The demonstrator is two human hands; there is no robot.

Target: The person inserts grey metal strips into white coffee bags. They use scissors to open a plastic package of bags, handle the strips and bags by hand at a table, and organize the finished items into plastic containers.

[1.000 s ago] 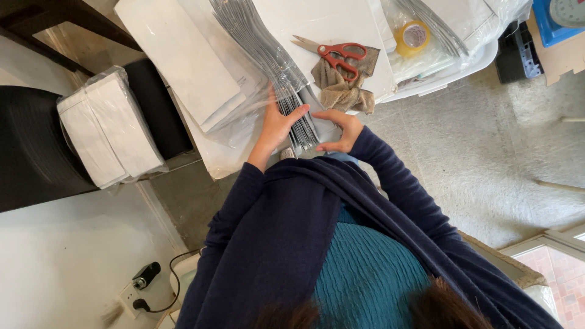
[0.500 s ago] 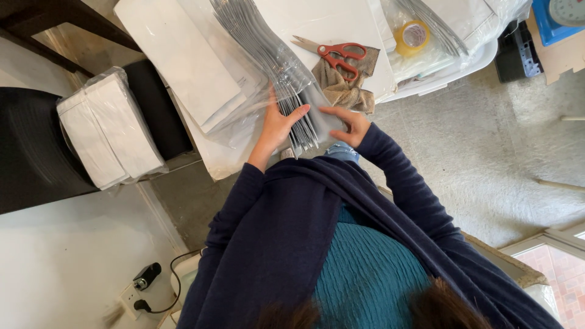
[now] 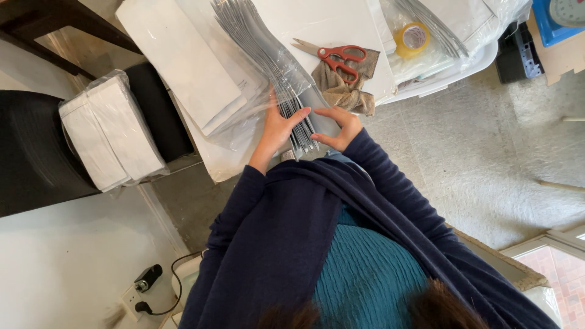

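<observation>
A long stack of flat silver-grey pouches (image 3: 262,42) in clear film lies on the white tabletop (image 3: 329,21) and reaches down to my hands. My left hand (image 3: 275,129) lies on the stack's near end from the left, with fingers spread across the pouch edges. On the right side of that end, my right hand (image 3: 342,129) grips it, thumb pointing toward the left hand. Dark blue sleeves cover both arms.
Red-handled scissors (image 3: 339,58) lie on a crumpled brown cloth (image 3: 344,94) just beyond my right hand. A yellow tape roll (image 3: 412,38) sits in a bag at right. White envelopes (image 3: 183,61) lie at left, with a wrapped white bundle (image 3: 113,137) on a black seat (image 3: 30,152).
Both hands stay at the stack's near end. The right hand has shifted slightly and its fingers have curled in closer to the left hand.
</observation>
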